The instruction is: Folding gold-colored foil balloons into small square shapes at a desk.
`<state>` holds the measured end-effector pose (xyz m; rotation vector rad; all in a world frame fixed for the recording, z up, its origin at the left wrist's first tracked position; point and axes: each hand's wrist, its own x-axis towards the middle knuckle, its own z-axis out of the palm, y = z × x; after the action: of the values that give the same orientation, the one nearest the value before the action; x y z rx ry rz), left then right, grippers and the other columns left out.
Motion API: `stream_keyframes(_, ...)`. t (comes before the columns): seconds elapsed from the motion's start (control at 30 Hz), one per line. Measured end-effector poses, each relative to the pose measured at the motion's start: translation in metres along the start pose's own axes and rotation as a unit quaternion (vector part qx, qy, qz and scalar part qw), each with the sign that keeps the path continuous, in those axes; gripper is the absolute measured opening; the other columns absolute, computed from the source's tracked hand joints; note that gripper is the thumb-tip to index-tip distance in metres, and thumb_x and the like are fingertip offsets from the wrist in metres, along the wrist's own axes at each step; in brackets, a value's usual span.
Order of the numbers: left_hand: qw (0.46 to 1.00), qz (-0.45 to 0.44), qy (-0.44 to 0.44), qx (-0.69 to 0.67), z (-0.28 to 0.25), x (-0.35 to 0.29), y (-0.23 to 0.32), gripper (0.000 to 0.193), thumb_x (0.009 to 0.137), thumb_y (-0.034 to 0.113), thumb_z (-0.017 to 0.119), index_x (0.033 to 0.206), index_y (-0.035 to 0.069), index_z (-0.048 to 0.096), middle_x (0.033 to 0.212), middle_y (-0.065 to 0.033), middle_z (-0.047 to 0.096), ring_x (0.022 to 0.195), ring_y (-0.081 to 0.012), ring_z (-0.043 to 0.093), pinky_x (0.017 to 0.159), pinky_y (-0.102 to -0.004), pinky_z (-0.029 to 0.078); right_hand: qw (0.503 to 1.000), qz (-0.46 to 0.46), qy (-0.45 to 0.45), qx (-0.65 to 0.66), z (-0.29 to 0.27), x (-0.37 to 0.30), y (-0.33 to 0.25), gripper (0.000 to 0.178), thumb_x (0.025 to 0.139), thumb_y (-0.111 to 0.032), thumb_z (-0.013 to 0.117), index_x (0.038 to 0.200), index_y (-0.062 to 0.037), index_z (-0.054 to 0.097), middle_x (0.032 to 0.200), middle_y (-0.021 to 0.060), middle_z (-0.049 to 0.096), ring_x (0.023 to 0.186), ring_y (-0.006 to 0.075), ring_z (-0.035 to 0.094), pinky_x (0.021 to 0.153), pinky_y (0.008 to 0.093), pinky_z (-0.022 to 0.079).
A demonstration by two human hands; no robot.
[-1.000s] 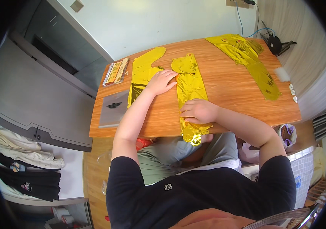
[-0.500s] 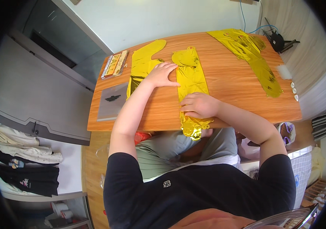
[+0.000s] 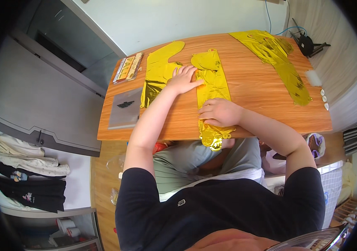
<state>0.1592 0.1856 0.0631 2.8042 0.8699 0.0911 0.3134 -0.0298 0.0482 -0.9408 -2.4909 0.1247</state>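
As your splayed left hand (image 3: 182, 82) steadies gold foil (image 3: 213, 88), your curled right hand (image 3: 224, 112), pinch impossible to tell, apparently smooths nearer you; light pressure seems next.

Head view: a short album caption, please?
Left hand and right hand on a gold strip, between a left foil and a right foil on the wooden table.

Yellow-gold foil strip (image 3: 212, 85), orange-brown table (image 3: 262, 104)
Darker grain streaks the table; the person's shirt (image 3: 232, 201) is black, the trousers (image 3: 170, 165) pale grey-green.
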Motion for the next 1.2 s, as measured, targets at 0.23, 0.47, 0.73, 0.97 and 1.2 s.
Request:
stream_keyframes(0.23, 0.99, 0.056, 0.123, -0.039, 0.016, -0.03, 0.022, 0.074, 0.102, 0.048, 0.056, 0.159, 0.007, 0.034, 0.164, -0.0171, 0.036, 0.155, -0.0351, 0.028, 0.127, -0.0555, 0.015, 1.0, -0.011, 0.008, -0.018, 0.005, -0.002, 0.005, 0.027, 0.096, -0.03, 0.066, 0.116, -0.0131, 0.072, 0.125, 0.0046, 0.069, 0.117, 0.0293, 0.062, 0.102, 0.0442, 0.05)
stream_keyframes(0.47, 0.977, 0.201, -0.042, 0.057, 0.015, -0.053, 0.024, 0.076, 0.106, 0.042, 0.052, 0.166, 0.009, 0.018, 0.171, -0.0161, 0.021, 0.159, -0.0313, 0.02, 0.128, -0.0534, 0.016, 0.997, -0.044, 0.039, -0.044, 0.008, 0.0, 0.004, 0.025, 0.095, -0.03, 0.066, 0.113, -0.0139, 0.07, 0.121, 0.0021, 0.068, 0.118, 0.0265, 0.061, 0.1, 0.0421, 0.05)
stream_keyframes(0.73, 0.976, 0.205, -0.053, 0.045, 0.014, -0.052, 0.022, 0.087, 0.101, 0.045, 0.059, 0.166, 0.009, 0.015, 0.172, -0.0179, 0.017, 0.159, -0.0314, 0.016, 0.128, -0.0523, 0.016, 0.993, -0.048, 0.014, -0.104, 0.01, -0.001, -0.004, 0.024, 0.096, -0.03, 0.065, 0.112, -0.014, 0.07, 0.117, -0.0012, 0.068, 0.119, 0.0208, 0.058, 0.092, 0.0363, 0.05)
stream_keyframes(0.97, 0.981, 0.163, -0.045, -0.093, 0.018, -0.042, 0.017, 0.093, 0.102, 0.045, 0.059, 0.167, 0.011, 0.002, 0.173, -0.0183, 0.014, 0.161, -0.0299, 0.011, 0.129, -0.0541, 0.005, 0.982, -0.11, 0.036, -0.152, 0.009, 0.0, -0.003, 0.028, 0.096, -0.029, 0.063, 0.118, -0.0137, 0.072, 0.121, -0.0003, 0.07, 0.115, 0.0187, 0.061, 0.099, 0.0361, 0.046)
stream_keyframes(1.2, 0.98, 0.081, 0.116, -0.144, 0.023, -0.049, 0.021, 0.079, 0.106, 0.031, 0.054, 0.167, 0.011, 0.008, 0.171, -0.015, 0.024, 0.16, -0.0329, 0.016, 0.127, -0.0575, 0.0, 0.991, -0.088, 0.017, -0.102, 0.009, 0.0, -0.009, 0.032, 0.095, -0.031, 0.064, 0.121, -0.0134, 0.071, 0.121, 0.001, 0.07, 0.119, 0.0194, 0.06, 0.107, 0.039, 0.042)
